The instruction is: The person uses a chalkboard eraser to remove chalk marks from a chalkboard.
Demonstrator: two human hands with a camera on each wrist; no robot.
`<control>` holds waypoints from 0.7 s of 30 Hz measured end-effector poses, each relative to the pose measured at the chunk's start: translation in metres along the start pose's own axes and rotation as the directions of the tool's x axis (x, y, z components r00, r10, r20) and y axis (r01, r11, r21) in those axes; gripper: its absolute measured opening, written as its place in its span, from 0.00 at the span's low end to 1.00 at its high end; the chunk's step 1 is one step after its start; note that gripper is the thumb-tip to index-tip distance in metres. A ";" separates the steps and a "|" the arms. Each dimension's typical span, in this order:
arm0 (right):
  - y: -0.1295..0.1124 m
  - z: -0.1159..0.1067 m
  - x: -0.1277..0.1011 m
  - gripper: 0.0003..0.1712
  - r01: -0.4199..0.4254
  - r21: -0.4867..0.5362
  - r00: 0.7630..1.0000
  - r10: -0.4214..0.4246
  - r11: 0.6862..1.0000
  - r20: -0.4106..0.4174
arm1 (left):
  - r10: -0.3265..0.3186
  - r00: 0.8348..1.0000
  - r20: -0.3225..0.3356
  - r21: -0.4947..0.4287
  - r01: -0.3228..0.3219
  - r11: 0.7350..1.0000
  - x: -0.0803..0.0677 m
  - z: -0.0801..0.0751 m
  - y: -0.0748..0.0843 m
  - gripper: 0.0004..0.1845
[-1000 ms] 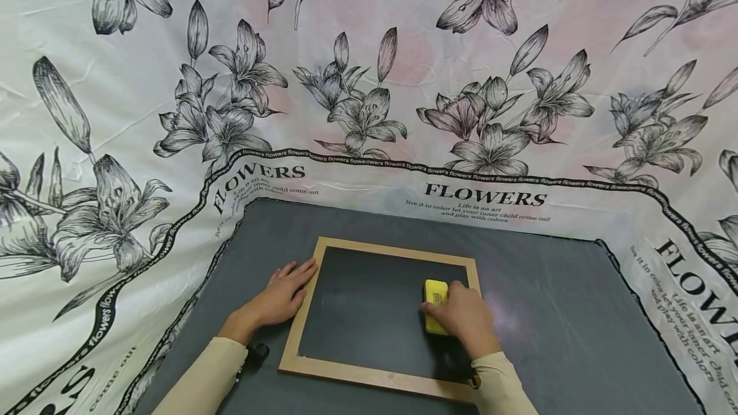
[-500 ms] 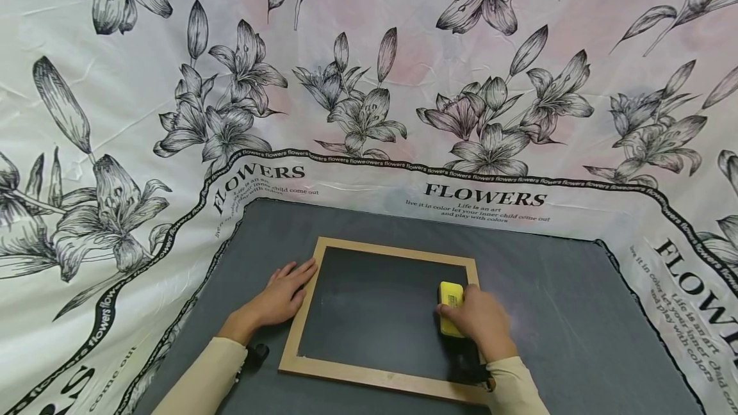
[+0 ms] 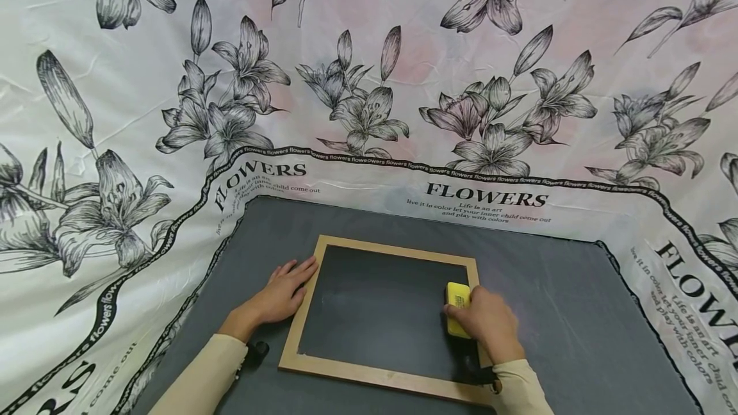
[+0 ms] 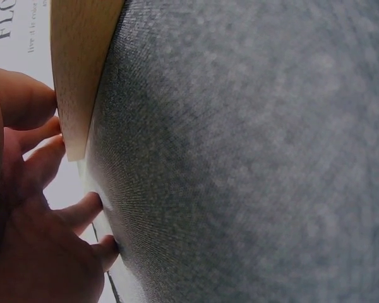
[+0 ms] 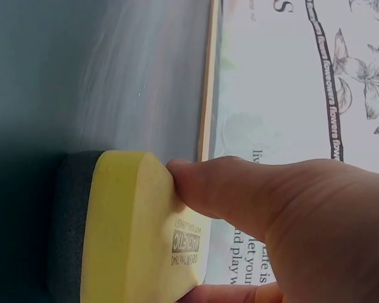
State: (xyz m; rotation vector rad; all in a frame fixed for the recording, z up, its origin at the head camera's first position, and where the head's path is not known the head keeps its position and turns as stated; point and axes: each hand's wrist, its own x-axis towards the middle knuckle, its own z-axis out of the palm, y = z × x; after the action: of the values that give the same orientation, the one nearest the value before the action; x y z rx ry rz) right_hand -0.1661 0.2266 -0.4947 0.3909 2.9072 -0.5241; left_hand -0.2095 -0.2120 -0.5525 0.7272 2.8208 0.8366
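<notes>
Eraser (image 3: 458,309), yellow, is sitting at the chalkboard's (image 3: 375,312) right edge, pinched between the right hand's (image 3: 484,328) thumb and fingers. Left hand (image 3: 279,296) is lying flat, fingers spread, apparently touching the frame's left edge on the grey mat (image 3: 565,312).

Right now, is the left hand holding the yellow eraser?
No, the left hand rests flat against the chalkboard frame; the right hand grips the yellow eraser.
</notes>
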 end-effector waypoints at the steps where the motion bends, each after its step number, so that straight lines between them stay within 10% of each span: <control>1: 0.000 0.000 0.000 0.38 -0.002 -0.002 1.000 0.002 1.000 0.001 | 0.000 1.000 -0.001 0.001 0.000 1.000 0.000 0.000 0.000 0.31; 21: -0.012 0.004 -0.006 0.39 0.042 -0.067 0.998 -0.045 0.997 -0.032 | -0.004 1.000 0.005 0.001 0.004 1.000 0.000 -0.001 0.003 0.31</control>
State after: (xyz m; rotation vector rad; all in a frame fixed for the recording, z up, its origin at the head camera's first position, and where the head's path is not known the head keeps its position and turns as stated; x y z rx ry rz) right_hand -0.1634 0.2131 -0.4932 0.3313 2.9627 -0.4297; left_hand -0.2085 -0.2103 -0.5499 0.7220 2.8173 0.8319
